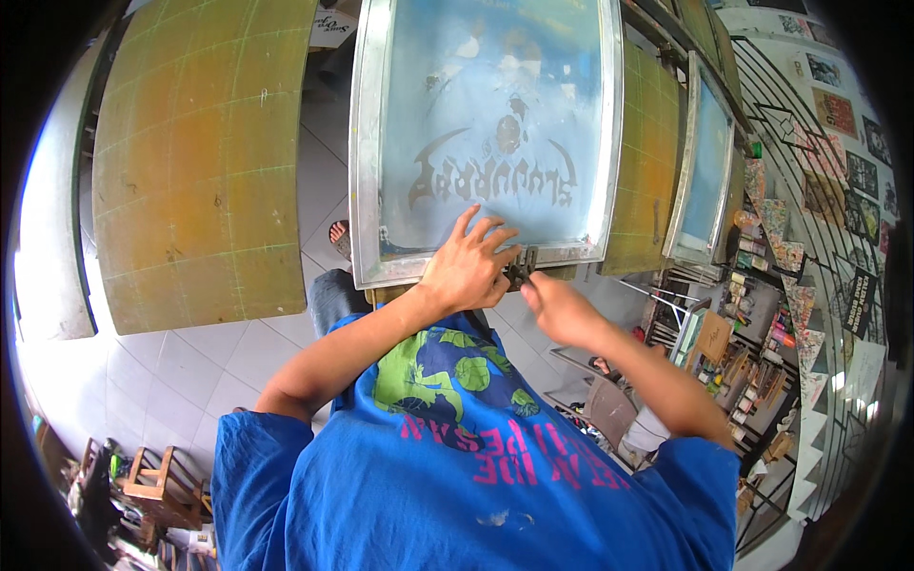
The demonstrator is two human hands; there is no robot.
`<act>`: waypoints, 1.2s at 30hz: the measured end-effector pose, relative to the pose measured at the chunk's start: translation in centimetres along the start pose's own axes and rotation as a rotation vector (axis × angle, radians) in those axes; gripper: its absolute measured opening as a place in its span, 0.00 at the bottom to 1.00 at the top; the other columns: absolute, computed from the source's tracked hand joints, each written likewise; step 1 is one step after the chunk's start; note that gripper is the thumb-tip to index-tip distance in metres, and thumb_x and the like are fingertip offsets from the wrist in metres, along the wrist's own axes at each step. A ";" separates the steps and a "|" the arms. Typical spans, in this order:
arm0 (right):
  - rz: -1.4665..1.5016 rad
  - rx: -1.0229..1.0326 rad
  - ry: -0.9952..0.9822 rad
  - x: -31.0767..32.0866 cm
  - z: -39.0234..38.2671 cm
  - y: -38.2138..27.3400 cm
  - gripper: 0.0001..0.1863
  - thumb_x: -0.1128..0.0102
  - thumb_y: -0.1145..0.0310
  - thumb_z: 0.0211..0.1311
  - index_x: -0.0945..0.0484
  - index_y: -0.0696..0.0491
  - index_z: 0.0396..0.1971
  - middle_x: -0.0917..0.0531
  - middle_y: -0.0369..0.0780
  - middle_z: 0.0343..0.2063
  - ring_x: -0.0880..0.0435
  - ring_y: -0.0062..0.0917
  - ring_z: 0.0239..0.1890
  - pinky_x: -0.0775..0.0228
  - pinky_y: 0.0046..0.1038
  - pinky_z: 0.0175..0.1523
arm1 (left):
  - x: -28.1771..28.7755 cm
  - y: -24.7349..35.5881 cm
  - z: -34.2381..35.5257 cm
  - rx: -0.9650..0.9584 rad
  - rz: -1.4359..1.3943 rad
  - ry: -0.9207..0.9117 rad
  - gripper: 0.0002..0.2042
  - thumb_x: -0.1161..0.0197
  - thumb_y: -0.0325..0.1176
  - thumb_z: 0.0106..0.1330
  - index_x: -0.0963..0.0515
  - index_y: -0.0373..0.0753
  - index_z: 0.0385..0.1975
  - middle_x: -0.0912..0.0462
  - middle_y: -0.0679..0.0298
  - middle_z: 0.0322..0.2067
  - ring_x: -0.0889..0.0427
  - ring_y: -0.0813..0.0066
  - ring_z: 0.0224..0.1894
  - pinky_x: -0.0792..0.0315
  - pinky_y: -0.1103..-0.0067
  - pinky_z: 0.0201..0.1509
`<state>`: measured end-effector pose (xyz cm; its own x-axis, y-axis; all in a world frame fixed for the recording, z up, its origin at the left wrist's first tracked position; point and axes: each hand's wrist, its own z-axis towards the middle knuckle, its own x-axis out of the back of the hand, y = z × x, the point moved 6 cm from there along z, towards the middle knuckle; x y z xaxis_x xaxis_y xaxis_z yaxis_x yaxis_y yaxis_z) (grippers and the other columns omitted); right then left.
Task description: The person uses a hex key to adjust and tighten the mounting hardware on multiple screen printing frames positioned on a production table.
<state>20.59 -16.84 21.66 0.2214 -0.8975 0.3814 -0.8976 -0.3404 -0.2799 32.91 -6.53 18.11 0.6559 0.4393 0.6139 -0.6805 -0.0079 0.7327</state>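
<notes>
A silk-screen printing frame [366, 143] with a silver metal rim and pale blue mesh lies in front of me. Dark lettering and a figure show in its mesh. My left hand [468, 262] rests over the frame's near edge, fingers spread on the rim and mesh. Its thumb side is close to a dark metal clamp [521, 266] at the middle of that edge. From the right, my right hand [564, 306] is closed at the clamp, fingers wrapped round what looks like its handle; the fingers hide part of it.
Yellow-green printing boards [200, 171] stand to the left, with another board [640, 162] to the right. A second blue screen frame [703, 162] lies farther right. Shelves with bottles [752, 247] and a metal railing line the right side. A wooden stool [164, 487] stands lower left.
</notes>
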 end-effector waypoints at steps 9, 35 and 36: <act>-0.781 0.510 0.297 6.1 -2.4 -5.1 0.16 0.41 0.59 0.67 0.26 0.58 0.29 0.23 0.46 0.16 0.19 0.38 0.23 0.32 0.40 0.29 | 0.4 0.3 0.5 -0.047 -0.001 0.055 0.24 0.30 0.47 0.57 0.18 0.45 0.52 0.24 0.62 0.58 0.31 0.62 0.64 0.44 0.54 0.73; 0.227 0.998 0.959 1.2 1.3 5.3 0.10 0.30 0.78 0.52 0.19 0.57 0.35 0.17 0.42 0.29 0.19 0.36 0.32 0.27 0.33 0.36 | -2.6 3.3 0.4 0.129 0.193 0.156 0.15 0.23 0.41 0.49 0.15 0.46 0.36 0.22 0.66 0.56 0.30 0.61 0.64 0.45 0.51 0.71; 0.190 1.028 0.915 1.5 1.6 5.4 0.10 0.30 0.78 0.52 0.19 0.57 0.35 0.17 0.41 0.29 0.18 0.36 0.32 0.26 0.33 0.36 | -2.7 3.4 0.2 0.148 0.185 0.166 0.15 0.23 0.40 0.50 0.15 0.46 0.37 0.22 0.66 0.56 0.30 0.61 0.64 0.45 0.51 0.72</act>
<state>16.69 -20.47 19.29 -0.5553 -0.5879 0.5882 -0.1175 -0.6448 -0.7553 28.82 -7.93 19.01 0.4541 0.5591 0.6937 -0.7208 -0.2271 0.6549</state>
